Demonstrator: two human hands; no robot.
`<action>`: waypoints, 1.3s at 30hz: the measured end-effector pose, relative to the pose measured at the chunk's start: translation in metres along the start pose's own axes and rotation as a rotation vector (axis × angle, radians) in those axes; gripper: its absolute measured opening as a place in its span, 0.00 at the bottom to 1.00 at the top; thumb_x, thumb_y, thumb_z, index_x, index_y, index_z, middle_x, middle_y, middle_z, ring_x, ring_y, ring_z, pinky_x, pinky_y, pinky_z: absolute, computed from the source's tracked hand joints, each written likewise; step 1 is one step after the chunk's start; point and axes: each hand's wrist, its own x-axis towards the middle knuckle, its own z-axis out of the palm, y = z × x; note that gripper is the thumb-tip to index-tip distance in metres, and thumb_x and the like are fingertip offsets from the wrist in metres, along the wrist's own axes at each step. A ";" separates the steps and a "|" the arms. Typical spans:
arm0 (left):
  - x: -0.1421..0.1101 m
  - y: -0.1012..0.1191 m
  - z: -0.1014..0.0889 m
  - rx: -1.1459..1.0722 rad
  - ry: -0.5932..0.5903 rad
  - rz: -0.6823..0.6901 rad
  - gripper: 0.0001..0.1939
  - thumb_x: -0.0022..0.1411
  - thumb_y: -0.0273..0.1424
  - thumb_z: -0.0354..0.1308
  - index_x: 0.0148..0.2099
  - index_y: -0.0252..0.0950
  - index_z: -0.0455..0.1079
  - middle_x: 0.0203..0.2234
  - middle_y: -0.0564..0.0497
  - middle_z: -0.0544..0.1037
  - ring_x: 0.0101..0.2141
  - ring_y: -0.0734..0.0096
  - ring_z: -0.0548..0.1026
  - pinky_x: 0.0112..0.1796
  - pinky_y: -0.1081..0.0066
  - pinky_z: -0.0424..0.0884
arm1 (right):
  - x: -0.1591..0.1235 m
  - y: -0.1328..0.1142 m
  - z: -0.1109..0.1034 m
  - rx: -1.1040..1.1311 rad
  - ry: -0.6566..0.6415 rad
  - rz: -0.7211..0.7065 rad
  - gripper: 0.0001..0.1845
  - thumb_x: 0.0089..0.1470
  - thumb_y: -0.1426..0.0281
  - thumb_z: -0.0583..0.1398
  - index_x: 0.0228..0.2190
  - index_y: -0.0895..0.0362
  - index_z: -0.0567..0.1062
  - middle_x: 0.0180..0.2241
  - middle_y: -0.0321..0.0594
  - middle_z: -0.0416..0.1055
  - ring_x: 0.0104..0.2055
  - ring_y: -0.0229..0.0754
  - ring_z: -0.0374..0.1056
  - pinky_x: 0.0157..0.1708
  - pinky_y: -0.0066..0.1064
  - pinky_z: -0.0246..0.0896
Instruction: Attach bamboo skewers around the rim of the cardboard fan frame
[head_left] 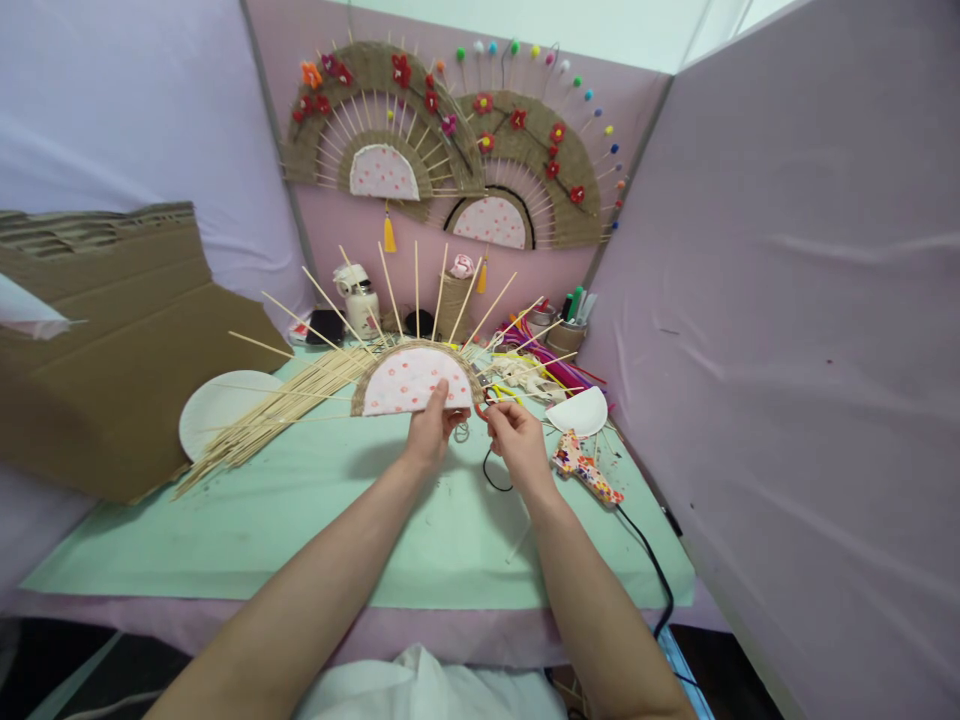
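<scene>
- Left hand [430,428] grips the half-round fan [401,388], thumb in front, above the middle of the bench [427,550].
- Right hand [519,440] is beside the fan's right end, fingers bent together; I cannot tell what they hold.
- Loose sticks [281,412] lie left, a glue gun [587,470] right.
</scene>
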 end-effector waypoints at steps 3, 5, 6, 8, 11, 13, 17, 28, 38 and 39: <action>-0.002 0.002 0.002 -0.021 -0.008 -0.040 0.19 0.45 0.42 0.66 0.34 0.34 0.68 0.21 0.54 0.74 0.22 0.77 0.71 0.28 0.74 0.68 | 0.000 -0.002 0.000 0.006 0.011 0.000 0.11 0.46 0.62 0.59 0.23 0.56 0.69 0.16 0.29 0.60 0.15 0.29 0.51 0.14 0.23 0.47; -0.004 0.004 0.004 -0.036 -0.013 -0.065 0.19 0.45 0.42 0.66 0.35 0.34 0.68 0.22 0.54 0.74 0.22 0.77 0.71 0.27 0.75 0.67 | -0.001 -0.003 0.001 0.008 0.017 0.005 0.10 0.46 0.62 0.59 0.24 0.56 0.70 0.16 0.29 0.60 0.15 0.29 0.51 0.13 0.23 0.47; -0.005 0.005 0.005 -0.043 -0.015 -0.075 0.19 0.45 0.41 0.66 0.35 0.34 0.68 0.22 0.54 0.74 0.22 0.77 0.71 0.26 0.75 0.67 | -0.001 -0.003 0.001 0.010 0.020 0.009 0.10 0.45 0.62 0.59 0.24 0.56 0.70 0.16 0.29 0.61 0.15 0.29 0.51 0.13 0.23 0.47; -0.008 0.006 0.007 -0.050 -0.023 -0.093 0.19 0.46 0.42 0.65 0.36 0.34 0.68 0.22 0.54 0.74 0.21 0.77 0.71 0.25 0.75 0.67 | 0.000 -0.003 0.001 0.010 0.027 0.018 0.10 0.45 0.63 0.59 0.26 0.57 0.70 0.16 0.29 0.61 0.14 0.30 0.52 0.13 0.24 0.48; -0.010 0.005 0.007 -0.041 -0.041 -0.123 0.19 0.46 0.42 0.65 0.35 0.34 0.67 0.22 0.54 0.74 0.21 0.77 0.70 0.24 0.75 0.66 | 0.001 -0.001 0.000 0.004 0.034 0.025 0.08 0.45 0.64 0.58 0.26 0.57 0.70 0.16 0.29 0.62 0.14 0.30 0.53 0.13 0.24 0.48; -0.010 0.003 0.006 -0.034 -0.052 -0.141 0.19 0.47 0.43 0.64 0.36 0.35 0.67 0.21 0.54 0.73 0.20 0.77 0.70 0.24 0.75 0.66 | 0.002 0.001 0.000 0.003 0.032 0.017 0.07 0.44 0.66 0.58 0.25 0.57 0.70 0.16 0.29 0.61 0.14 0.29 0.52 0.13 0.24 0.48; -0.009 0.002 0.005 -0.039 -0.073 -0.162 0.18 0.48 0.43 0.63 0.34 0.35 0.68 0.20 0.55 0.73 0.19 0.78 0.70 0.22 0.77 0.65 | 0.002 0.001 -0.001 0.016 0.024 0.006 0.07 0.45 0.66 0.58 0.26 0.57 0.69 0.17 0.28 0.61 0.13 0.29 0.52 0.13 0.24 0.47; -0.003 0.007 0.000 -0.170 -0.084 -0.372 0.15 0.55 0.41 0.58 0.36 0.32 0.69 0.22 0.49 0.75 0.21 0.75 0.73 0.22 0.77 0.69 | 0.001 -0.005 -0.002 0.190 -0.093 0.005 0.15 0.37 0.72 0.58 0.33 0.55 0.67 0.24 0.30 0.64 0.22 0.31 0.57 0.20 0.24 0.52; -0.003 0.013 -0.001 -0.185 -0.109 -0.550 0.16 0.61 0.39 0.53 0.39 0.29 0.70 0.25 0.44 0.78 0.24 0.70 0.76 0.26 0.74 0.73 | 0.005 0.001 -0.005 0.294 0.005 0.013 0.17 0.37 0.74 0.59 0.35 0.54 0.68 0.30 0.33 0.69 0.33 0.36 0.66 0.36 0.30 0.62; -0.003 0.014 -0.001 -0.179 -0.118 -0.556 0.17 0.61 0.39 0.52 0.39 0.28 0.70 0.25 0.43 0.78 0.25 0.70 0.76 0.27 0.73 0.74 | 0.006 0.001 -0.005 0.312 0.000 0.017 0.16 0.38 0.73 0.59 0.34 0.54 0.68 0.30 0.34 0.70 0.34 0.37 0.66 0.38 0.31 0.62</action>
